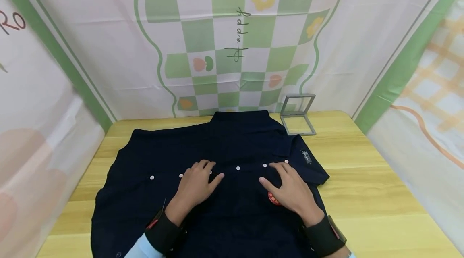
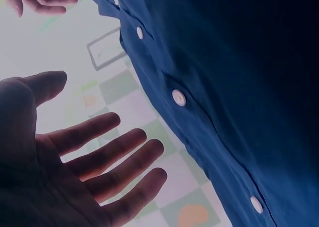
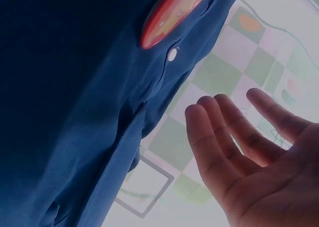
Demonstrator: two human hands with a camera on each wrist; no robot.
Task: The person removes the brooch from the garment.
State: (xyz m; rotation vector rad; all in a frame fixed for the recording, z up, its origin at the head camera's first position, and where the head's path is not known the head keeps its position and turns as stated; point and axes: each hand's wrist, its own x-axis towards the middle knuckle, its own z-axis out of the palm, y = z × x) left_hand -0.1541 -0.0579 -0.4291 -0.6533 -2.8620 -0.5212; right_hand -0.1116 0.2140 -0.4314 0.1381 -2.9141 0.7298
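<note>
A navy blue shirt (image 1: 232, 141) lies spread out, its collar (image 1: 241, 117) at the far side and a row of white buttons (image 1: 238, 168) across it. My left hand (image 1: 197, 181) is over the middle of the shirt near the button row, fingers extended and slightly apart. Over the shirt's right part is my right hand (image 1: 290, 187), its fingers loosely spread and partly covering a round red badge (image 1: 273, 198). Both wrist views show fingers apart from the cloth, with nothing held. The sleeve on the right (image 1: 308, 165) carries a small dark patch with light lettering.
The shirt rests on a light wood-grain table (image 1: 362, 193). An open grey-framed clear case (image 1: 299, 123) stands near the back edge, beside the collar. Printed curtains (image 1: 246, 40) with green checks hang behind the table and along both sides.
</note>
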